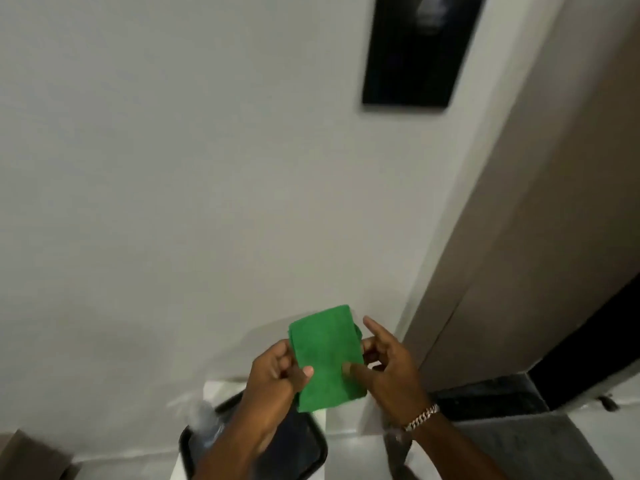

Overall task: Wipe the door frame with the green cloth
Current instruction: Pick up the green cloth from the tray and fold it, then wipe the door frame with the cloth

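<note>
Your left hand [277, 367] and right hand [388, 362] grip the folded green cloth [327, 358] between them, near the door frame [446, 216]

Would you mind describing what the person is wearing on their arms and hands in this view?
Both forearms are bare, with no sleeves showing and no gloves. The left hand carries nothing on it or on its wrist that can be seen. The right hand has a chunky chain-link bracelet around its wrist, metallic in silver and gold tones. No rings are visible on the fingers.
</note>
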Available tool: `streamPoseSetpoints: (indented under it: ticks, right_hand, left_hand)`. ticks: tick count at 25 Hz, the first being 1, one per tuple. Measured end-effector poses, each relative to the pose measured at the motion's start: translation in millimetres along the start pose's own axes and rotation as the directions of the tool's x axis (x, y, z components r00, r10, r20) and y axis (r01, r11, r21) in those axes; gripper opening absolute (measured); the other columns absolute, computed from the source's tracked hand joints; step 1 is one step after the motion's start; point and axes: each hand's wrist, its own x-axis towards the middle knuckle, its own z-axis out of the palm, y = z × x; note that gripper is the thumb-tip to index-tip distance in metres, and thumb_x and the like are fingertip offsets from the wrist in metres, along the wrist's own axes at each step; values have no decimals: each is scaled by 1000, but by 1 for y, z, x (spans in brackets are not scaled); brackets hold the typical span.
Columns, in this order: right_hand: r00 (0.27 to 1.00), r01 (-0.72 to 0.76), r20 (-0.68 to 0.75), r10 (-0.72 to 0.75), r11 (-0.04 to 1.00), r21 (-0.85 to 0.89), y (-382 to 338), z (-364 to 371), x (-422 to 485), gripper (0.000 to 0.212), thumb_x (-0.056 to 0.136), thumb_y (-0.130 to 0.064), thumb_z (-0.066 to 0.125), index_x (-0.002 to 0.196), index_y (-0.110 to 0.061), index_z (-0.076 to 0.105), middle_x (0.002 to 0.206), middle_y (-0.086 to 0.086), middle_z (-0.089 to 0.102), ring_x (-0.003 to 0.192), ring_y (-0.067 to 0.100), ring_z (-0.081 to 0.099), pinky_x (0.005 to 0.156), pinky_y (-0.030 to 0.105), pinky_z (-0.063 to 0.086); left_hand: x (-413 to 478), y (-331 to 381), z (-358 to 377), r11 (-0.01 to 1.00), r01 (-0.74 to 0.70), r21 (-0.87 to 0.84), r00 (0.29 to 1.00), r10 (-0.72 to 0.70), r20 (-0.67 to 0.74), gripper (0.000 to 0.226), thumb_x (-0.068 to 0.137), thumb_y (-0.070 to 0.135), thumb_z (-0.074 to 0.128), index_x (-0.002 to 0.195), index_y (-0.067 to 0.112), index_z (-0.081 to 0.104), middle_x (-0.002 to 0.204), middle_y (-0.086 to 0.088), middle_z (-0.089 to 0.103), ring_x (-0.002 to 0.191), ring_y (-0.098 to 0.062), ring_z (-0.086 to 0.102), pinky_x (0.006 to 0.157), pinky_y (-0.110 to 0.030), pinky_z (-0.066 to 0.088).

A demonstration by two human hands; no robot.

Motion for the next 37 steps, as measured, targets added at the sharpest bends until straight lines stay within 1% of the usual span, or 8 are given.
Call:
streamPoseSetpoints:
  ticks: [3, 6, 11, 23, 28, 32, 35, 37]
  right_hand:
    - [983, 171, -52, -176, 982, -76, -72, -54, -7, 47, 64, -16, 85, 103, -35, 68, 96, 6, 67, 87, 20, 63, 72, 29, 57]
    - [938, 316, -148, -314, 949, -9, -138, -112, -5, 43, 69, 9, 81, 96, -21, 68, 104, 8, 71, 86, 24, 72, 71, 37, 61]
    - [817, 518, -360, -450, 848, 115, -223, -173, 2, 35, 70, 16, 76, 90, -10, 64, 80, 2, 75, 73, 11, 71, 64, 23, 59]
    - [518, 642, -644, -563, 753, -142, -305, -212, 58, 28, 79, -9, 74, 99, -27, 66, 100, 0, 68, 91, 21, 68, 79, 41, 60]
    - [98, 638, -522, -847, 456, -620, -298, -204, 73, 37, 88, -14, 56, 125, -14, 61, 130, -3, 59, 123, 14, 54, 105, 37, 45]
    - [245, 698, -398, -884, 446, -561, -285, -189, 85, 53, 97, -28, 43, 147, -14, 40, 158, -2, 36, 150, 15, 26, 121, 47, 23]
    - [282, 534, -314, -907, 420, -734, -291, -187, 100, 67, 97, -54, 35, 155, -27, 15, 167, -1, 7, 155, 22, 0, 126, 46, 5]
    - [284, 419, -322, -903, 419, -806, -305, -188, 108, 73, 94, -65, 32, 155, -30, 11, 168, 1, 4, 155, 26, -3, 125, 45, -1]
  left_hand:
    - [-2, 78, 37, 979, -194, 66, 966, 178, 189, 36, 83, -18, 60, 108, 7, 67, 98, -5, 81, 93, -21, 77, 70, -25, 61]
    - [-7, 153, 91, 912, -402, 88, 889, 366, 274, 32, 83, -14, 63, 104, 9, 70, 99, -6, 80, 94, -22, 76, 74, -26, 61]
    - [-17, 231, 184, 677, -704, 214, 709, 690, 147, 37, 83, -6, 65, 92, 30, 70, 85, 8, 78, 84, -2, 71, 62, -10, 54]
    - [12, 309, 274, 371, -810, 454, 418, 908, 5, 28, 80, 5, 73, 95, 27, 66, 82, 19, 67, 83, 6, 65, 65, -6, 52]
    - [14, 306, 282, 353, -774, 525, 385, 921, -51, 25, 78, 7, 74, 94, 21, 61, 80, 8, 66, 74, -7, 65, 66, -26, 57]
    - [11, 330, 263, 322, -803, 502, 331, 941, -75, 27, 77, 16, 78, 97, 21, 62, 86, 10, 65, 82, -5, 64, 70, -21, 53]
    - [12, 372, 243, 51, -824, 564, 79, 997, 25, 33, 87, 17, 57, 118, 10, 62, 118, -6, 67, 112, -15, 62, 97, -40, 54]
    - [21, 408, 232, -125, -657, 743, 36, 980, 197, 51, 90, 22, 47, 140, 8, 48, 151, -15, 45, 144, -26, 36, 119, -48, 32]
